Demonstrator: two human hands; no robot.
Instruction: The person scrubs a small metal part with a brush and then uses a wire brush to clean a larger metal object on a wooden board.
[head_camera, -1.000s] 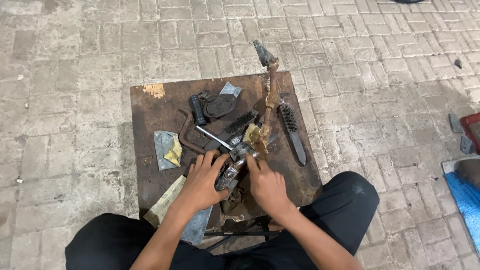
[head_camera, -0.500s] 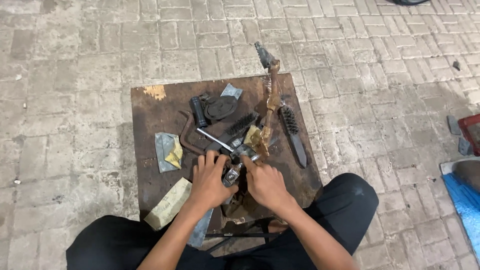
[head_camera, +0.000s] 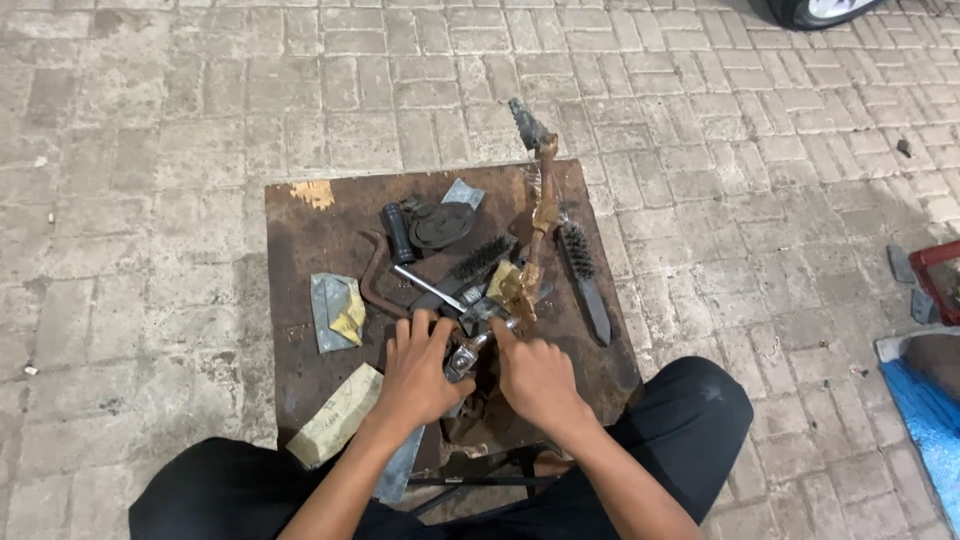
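A small grey metal part (head_camera: 468, 352) lies near the front of a dark wooden board (head_camera: 320, 235) on the paved ground. My left hand (head_camera: 420, 372) grips it from the left, fingers curled over it. My right hand (head_camera: 535, 375) presses on it from the right with fingers extended. A ratchet wrench (head_camera: 425, 283) with a black handle lies just beyond the part. A long rusty metal lever (head_camera: 540, 215) stands tilted behind my right hand.
Two wire brushes (head_camera: 585, 270) (head_camera: 478, 262), a round dark disc (head_camera: 442, 226), folded sandpaper pieces (head_camera: 335, 310) and a pale block (head_camera: 335, 415) lie on the board. My black-trousered knees flank its front edge. A blue sheet (head_camera: 925, 415) and red box (head_camera: 940, 275) sit at the right.
Both hands have shifted slightly on the metal part, the left fingers now wrapped more over it. The view has tilted a little downward.
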